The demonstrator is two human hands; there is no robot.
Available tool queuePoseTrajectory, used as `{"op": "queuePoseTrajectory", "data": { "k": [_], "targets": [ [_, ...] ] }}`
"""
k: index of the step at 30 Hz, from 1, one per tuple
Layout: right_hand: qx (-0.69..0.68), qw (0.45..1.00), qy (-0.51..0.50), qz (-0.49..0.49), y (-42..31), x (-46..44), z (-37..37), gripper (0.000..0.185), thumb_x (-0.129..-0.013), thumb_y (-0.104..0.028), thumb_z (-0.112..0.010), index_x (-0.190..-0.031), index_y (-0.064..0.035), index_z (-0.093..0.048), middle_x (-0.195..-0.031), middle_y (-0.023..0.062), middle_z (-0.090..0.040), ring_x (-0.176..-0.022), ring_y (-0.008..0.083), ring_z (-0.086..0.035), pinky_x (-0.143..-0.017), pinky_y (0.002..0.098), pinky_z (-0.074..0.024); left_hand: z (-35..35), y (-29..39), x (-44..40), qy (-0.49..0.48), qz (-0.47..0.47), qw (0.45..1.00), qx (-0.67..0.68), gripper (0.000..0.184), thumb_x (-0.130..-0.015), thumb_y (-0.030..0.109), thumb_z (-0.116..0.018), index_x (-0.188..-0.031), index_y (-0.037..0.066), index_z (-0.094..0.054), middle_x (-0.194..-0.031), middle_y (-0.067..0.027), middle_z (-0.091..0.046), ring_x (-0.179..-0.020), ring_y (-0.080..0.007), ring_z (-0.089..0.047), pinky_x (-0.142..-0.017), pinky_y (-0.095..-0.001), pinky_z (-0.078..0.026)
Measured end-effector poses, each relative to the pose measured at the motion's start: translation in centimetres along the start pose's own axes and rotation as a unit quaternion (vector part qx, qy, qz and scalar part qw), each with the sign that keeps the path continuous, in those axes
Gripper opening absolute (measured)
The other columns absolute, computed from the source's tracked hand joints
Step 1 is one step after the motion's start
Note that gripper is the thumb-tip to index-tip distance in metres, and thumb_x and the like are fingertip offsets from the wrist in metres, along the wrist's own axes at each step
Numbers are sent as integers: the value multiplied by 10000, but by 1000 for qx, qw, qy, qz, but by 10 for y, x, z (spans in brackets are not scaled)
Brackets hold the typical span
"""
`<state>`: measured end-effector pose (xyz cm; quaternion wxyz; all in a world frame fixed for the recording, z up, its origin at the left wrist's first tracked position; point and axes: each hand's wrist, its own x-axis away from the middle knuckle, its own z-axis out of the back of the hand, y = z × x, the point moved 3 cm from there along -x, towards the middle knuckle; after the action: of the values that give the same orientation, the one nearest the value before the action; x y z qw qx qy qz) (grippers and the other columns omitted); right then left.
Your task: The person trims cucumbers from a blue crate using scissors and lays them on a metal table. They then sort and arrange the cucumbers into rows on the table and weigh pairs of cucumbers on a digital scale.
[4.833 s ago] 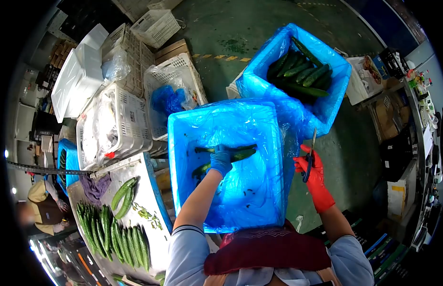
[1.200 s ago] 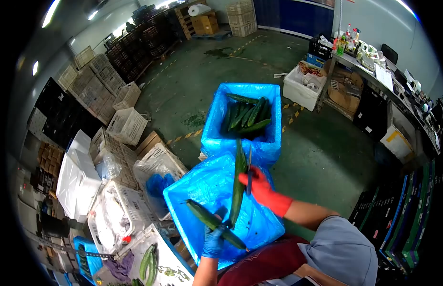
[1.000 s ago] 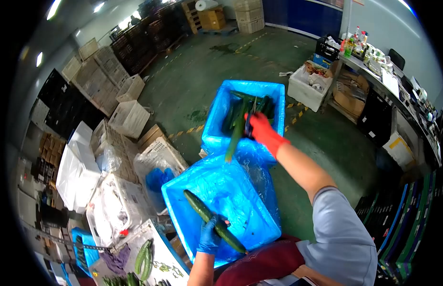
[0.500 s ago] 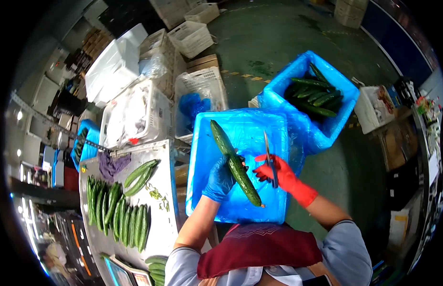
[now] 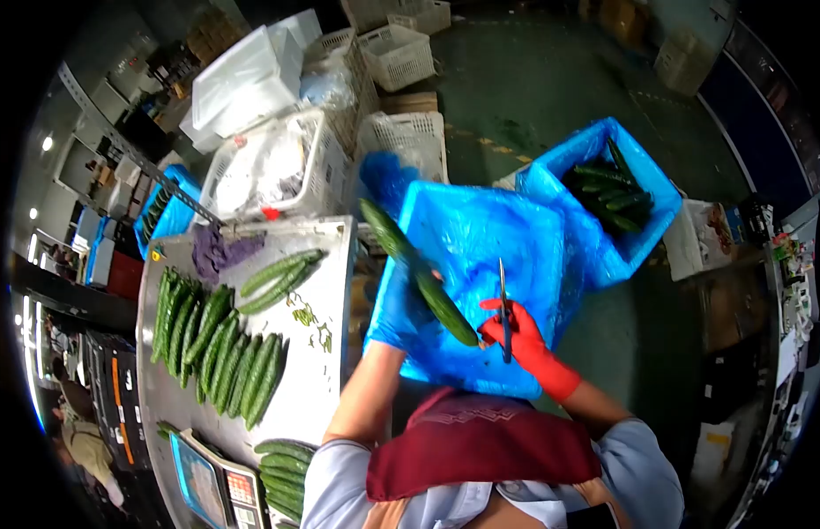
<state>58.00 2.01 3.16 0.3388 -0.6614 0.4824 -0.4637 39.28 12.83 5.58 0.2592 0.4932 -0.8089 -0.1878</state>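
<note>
My left hand [image 5: 405,304], in a blue glove, is wrapped round a long green cucumber [image 5: 447,310] that slants above the near blue-lined crate [image 5: 480,212]. My right hand [image 5: 522,339], in a red glove, holds scissors [image 5: 504,319] with the blades pointing up and away, just right of the cucumber's lower end. The far blue-lined crate [image 5: 661,207], behind and to the right, holds several cucumbers [image 5: 608,192]. On the metal table [image 5: 313,353] at the left, several cucumbers [image 5: 218,353] lie in a row, with a pair above them and small green trimmings [image 5: 315,326] beside.
A scale [image 5: 218,485] and more cucumbers [image 5: 285,476] are at the table's near edge. A purple cloth [image 5: 218,253] lies at its far edge. White plastic crates [image 5: 326,167] stand beyond. A person [image 5: 88,445] is at the lower left. A white box [image 5: 688,238] stands at the right.
The view has swung left towards the table. Earlier my right hand carried another cucumber to the far crate; it has come back with only the scissors. My left hand has moved its cucumber towards the table.
</note>
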Motion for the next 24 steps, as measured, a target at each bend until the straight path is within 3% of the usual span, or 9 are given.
{"op": "queuePoseTrajectory", "data": {
  "k": [2, 5, 6, 10, 13, 14, 17, 23, 24],
  "targets": [
    [1, 1000, 11, 15, -4, 1, -14, 400, -871, -30, -608, -1250, -41, -482, -904, 130, -639, -806, 189, -639, -700, 309, -527, 15, 12, -2, 41, -23, 992, 117, 362, -898, 431, -589, -1055, 108, -546, -873, -81, -583, -772, -227, -578, -712, -354, -500],
    [-2, 998, 0, 57, -4, 1, -33, 442, -846, -32, -649, -1256, -45, -484, -889, 118, -644, -782, 181, -629, -700, 292, -523, 41, 31, 3, 60, -56, 986, 148, 359, -865, 390, -655, -1028, 85, -559, -866, -87, -575, -788, -253, -585, -764, -392, -512],
    [-102, 993, -37, 52, -1, -1, -39, 497, -812, -15, -692, -1261, -52, -483, -946, 115, -651, -830, 174, -631, -745, 287, -529, 47, 35, 5, 76, -80, 984, 143, 358, -859, 385, -665, -1007, 74, -565, -864, -93, -574, -778, -265, -587, -760, -395, -520],
    [89, 968, -10, 236, -7, 5, -66, 498, -781, 39, -709, -1230, -56, -513, -992, 80, -642, -906, 154, -627, -794, 296, -524, 59, 40, 16, 95, -97, 975, 179, 357, -875, 388, -646, -1006, 67, -564, -863, -99, -569, -765, -270, -588, -766, -405, -527],
    [109, 960, 19, 256, 0, -2, -76, 473, -787, 33, -705, -1212, -55, -519, -956, 69, -642, -880, 147, -631, -770, 300, -525, 62, 43, 25, 95, -106, 968, 206, 354, -890, 388, -628, -1006, 59, -563, -858, -105, -566, -762, -274, -588, -770, -407, -529],
    [27, 977, -14, 211, 1, -2, -78, 422, -799, 30, -689, -1179, -52, -526, -910, 70, -642, -806, 149, -639, -707, 302, -530, 64, 44, 28, 97, -107, 965, 217, 352, -895, 385, -623, -1007, 58, -563, -855, -106, -565, -762, -275, -588, -769, -407, -530],
    [41, 981, -1, 191, -8, 1, -91, 372, -812, 31, -664, -1151, -41, -530, -838, 77, -636, -711, 150, -632, -633, 304, -537, 78, 46, 36, 85, -99, 957, 259, 368, -900, 392, -613, -1028, 51, -562, -866, -115, -574, -764, -285, -589, -763, -426, -527],
    [2, 986, 1, 164, -29, 8, -115, 327, -797, 50, -620, -1106, -3, -529, -715, 86, -600, -631, 169, -612, -603, 329, -559, 92, 60, 47, 60, -94, 942, 316, 388, -881, 421, -623, -984, 51, -569, -857, -123, -588, -764, -293, -589, -763, -436, -524],
    [13, 989, -19, 149, -31, 8, -115, 337, -805, 34, -623, -1124, -11, -525, -723, 83, -601, -634, 166, -611, -595, 323, -553, 95, 66, 50, 105, -124, 940, 300, 389, -868, 428, -635, -959, 54, -571, -834, -123, -593, -759, -286, -587, -757, -422, -526]
  ]
}}
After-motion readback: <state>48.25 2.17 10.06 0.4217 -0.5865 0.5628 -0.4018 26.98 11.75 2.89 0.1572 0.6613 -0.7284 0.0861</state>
